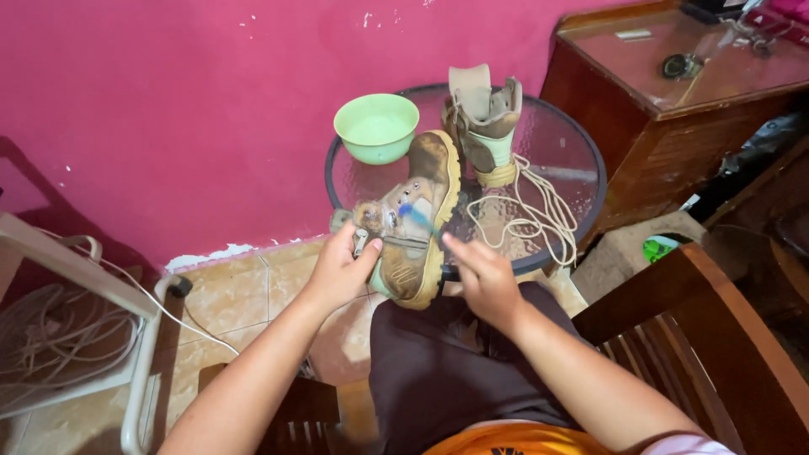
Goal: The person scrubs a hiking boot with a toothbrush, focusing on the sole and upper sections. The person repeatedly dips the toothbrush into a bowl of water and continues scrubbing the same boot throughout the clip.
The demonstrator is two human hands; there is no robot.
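My left hand [341,268] grips the ankle end of a dirty tan boot [419,221], which lies on its side at the near edge of a round glass table [581,147]. My right hand [482,276] holds a small blue-handled brush [415,214] against the boot's upper. A second tan boot [484,126] stands upright at the table's far side, its laces [527,217] pulled out and lying loose on the glass. A light green bowl [377,126] sits next to it on the left.
A pink wall is right behind the table. A dark wooden cabinet [674,109] with a glass top stands at right. A wooden chair [699,337] is by my right leg. A white rack with coiled cord [59,337] is at left on the tiled floor.
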